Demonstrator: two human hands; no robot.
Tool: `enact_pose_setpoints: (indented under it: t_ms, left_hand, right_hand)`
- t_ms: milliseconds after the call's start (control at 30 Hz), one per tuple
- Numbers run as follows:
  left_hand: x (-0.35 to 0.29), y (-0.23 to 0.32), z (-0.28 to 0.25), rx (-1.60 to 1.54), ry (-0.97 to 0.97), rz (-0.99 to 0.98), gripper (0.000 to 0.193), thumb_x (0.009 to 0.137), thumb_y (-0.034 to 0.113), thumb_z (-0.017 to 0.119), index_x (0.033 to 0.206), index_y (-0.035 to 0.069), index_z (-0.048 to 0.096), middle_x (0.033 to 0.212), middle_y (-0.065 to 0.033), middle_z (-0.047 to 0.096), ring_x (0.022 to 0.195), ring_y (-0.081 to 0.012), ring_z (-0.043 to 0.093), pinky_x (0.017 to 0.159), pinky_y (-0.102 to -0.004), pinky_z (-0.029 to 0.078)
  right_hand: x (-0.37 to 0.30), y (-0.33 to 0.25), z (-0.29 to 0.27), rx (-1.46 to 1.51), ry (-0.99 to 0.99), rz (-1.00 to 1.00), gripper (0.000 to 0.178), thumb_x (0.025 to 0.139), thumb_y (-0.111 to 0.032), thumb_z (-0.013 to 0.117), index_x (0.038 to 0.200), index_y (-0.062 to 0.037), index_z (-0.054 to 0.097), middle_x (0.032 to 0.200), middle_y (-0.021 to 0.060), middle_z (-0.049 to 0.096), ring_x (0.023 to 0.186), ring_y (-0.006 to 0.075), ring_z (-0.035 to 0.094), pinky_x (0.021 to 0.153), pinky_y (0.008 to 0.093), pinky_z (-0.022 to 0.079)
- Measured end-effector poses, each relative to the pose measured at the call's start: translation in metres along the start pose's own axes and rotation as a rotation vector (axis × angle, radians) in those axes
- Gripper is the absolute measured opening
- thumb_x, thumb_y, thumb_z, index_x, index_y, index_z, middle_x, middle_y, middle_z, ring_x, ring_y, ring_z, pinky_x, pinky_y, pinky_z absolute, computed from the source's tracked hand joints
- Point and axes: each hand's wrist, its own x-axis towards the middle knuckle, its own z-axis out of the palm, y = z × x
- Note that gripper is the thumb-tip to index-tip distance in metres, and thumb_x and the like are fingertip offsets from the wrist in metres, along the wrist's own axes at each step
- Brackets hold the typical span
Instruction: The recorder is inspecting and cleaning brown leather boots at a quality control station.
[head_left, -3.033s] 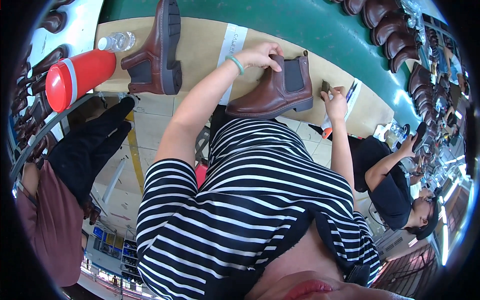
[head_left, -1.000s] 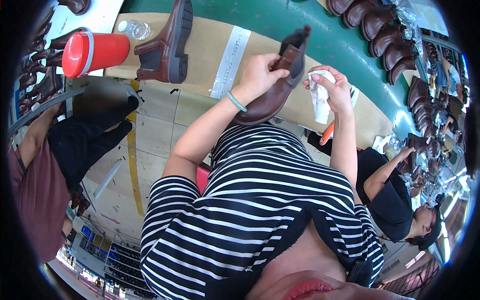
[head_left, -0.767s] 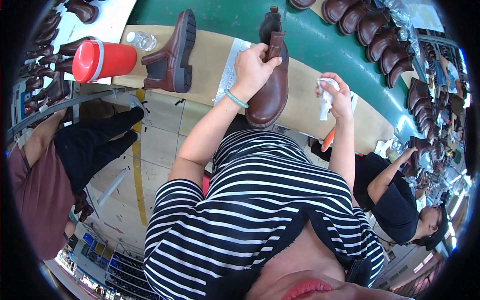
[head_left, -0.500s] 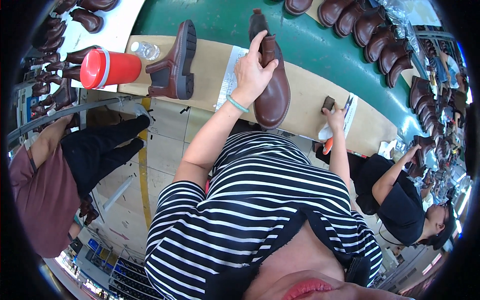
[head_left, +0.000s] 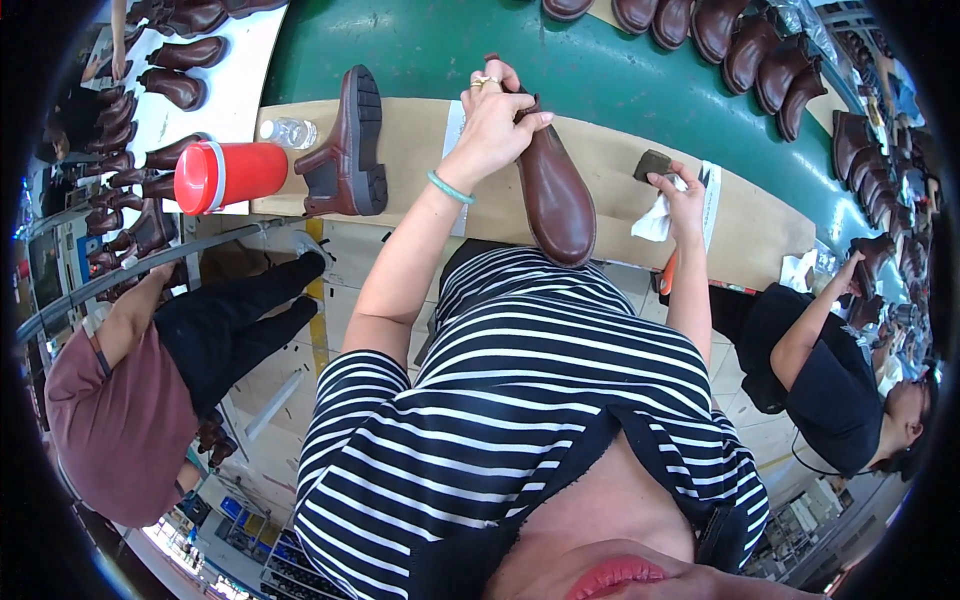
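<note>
A brown leather ankle boot (head_left: 558, 195) lies at a slant in front of me, toe toward my body. My left hand (head_left: 495, 125), with rings and a green bangle, is closed round its shaft, hiding most of the opening. Out to the right, my right hand (head_left: 683, 200) pinches a small dark olive block (head_left: 653, 165) in its fingertips. A crumpled white cloth (head_left: 655, 218) hangs from the same hand. A matching boot (head_left: 345, 150) rests on its side at the left, its chunky black sole turned right.
A red jug (head_left: 250, 176) and a clear bottle (head_left: 288, 132) stand at the left. Cardboard (head_left: 420, 150) covers the near edge of the green table (head_left: 420, 50). An orange handle (head_left: 668, 272) shows below my right wrist. Rows of boots (head_left: 755, 60) line the far right. Co-workers are on both sides.
My right hand has raised the dark block away from the cardboard, and more of the white cloth shows. My left hand has shifted its grip and tilted the boot. The whole view has shifted slightly.
</note>
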Motion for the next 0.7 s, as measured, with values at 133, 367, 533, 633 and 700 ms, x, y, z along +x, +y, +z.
enact_pose_setpoints:
  t_ms: [133, 367, 533, 633, 700]
  left_hand:
    - [0.010, -0.028, 0.008, -0.591, -0.408, -0.530, 0.025, 0.086, 0.025, 0.066, 0.091, 0.001, 0.070, 0.086, -0.0025, 0.065, 0.088, -0.0121, 0.054, 0.084, -0.0291, 0.040]
    - [0.015, -0.030, -0.001, -0.802, -0.477, -0.481, 0.023, 0.084, 0.021, 0.068, 0.090, -0.001, 0.071, 0.079, -0.0026, 0.067, 0.078, -0.0111, 0.058, 0.073, -0.0278, 0.045]
    - [0.015, -0.029, 0.001, -0.829, -0.326, -0.581, 0.011, 0.082, 0.013, 0.069, 0.087, 0.003, 0.070, 0.079, -0.0018, 0.067, 0.074, -0.0096, 0.057, 0.076, -0.0252, 0.042]
    - [0.019, -0.033, 0.005, -0.888, -0.325, -0.540, 0.006, 0.081, 0.010, 0.067, 0.081, 0.004, 0.068, 0.075, -0.0010, 0.066, 0.070, -0.0093, 0.056, 0.071, -0.0240, 0.041]
    - [0.018, -0.029, 0.005, -0.877, -0.336, -0.526, 0.005, 0.082, 0.010, 0.067, 0.080, 0.004, 0.068, 0.075, -0.0007, 0.065, 0.070, -0.0092, 0.056, 0.071, -0.0238, 0.041]
  right_hand:
    - [-0.011, -0.049, 0.034, 0.130, -0.269, -0.108, 0.026, 0.079, -0.001, 0.069, 0.103, -0.0056, 0.060, 0.092, -0.0006, 0.063, 0.075, 0.0057, 0.054, 0.060, 0.0209, 0.043]
    - [-0.003, -0.099, 0.086, -0.407, -0.340, -0.772, 0.031, 0.074, -0.001, 0.068, 0.105, -0.0065, 0.064, 0.085, 0.0064, 0.059, 0.078, 0.0175, 0.058, 0.072, 0.0250, 0.046]
    - [-0.025, -0.116, 0.121, -0.414, -0.341, -1.035, 0.031, 0.073, 0.001, 0.068, 0.102, -0.0106, 0.067, 0.087, 0.0062, 0.059, 0.079, 0.0211, 0.061, 0.068, 0.0285, 0.050]
    - [-0.011, -0.100, 0.128, -0.591, -0.331, -1.140, 0.031, 0.071, 0.004, 0.066, 0.097, -0.0126, 0.068, 0.092, 0.0059, 0.061, 0.080, 0.0248, 0.063, 0.066, 0.0332, 0.053]
    - [0.013, -0.087, 0.121, -0.469, -0.153, -1.092, 0.027, 0.071, -0.003, 0.067, 0.095, -0.0159, 0.067, 0.091, 0.0011, 0.060, 0.075, 0.0225, 0.063, 0.060, 0.0333, 0.052]
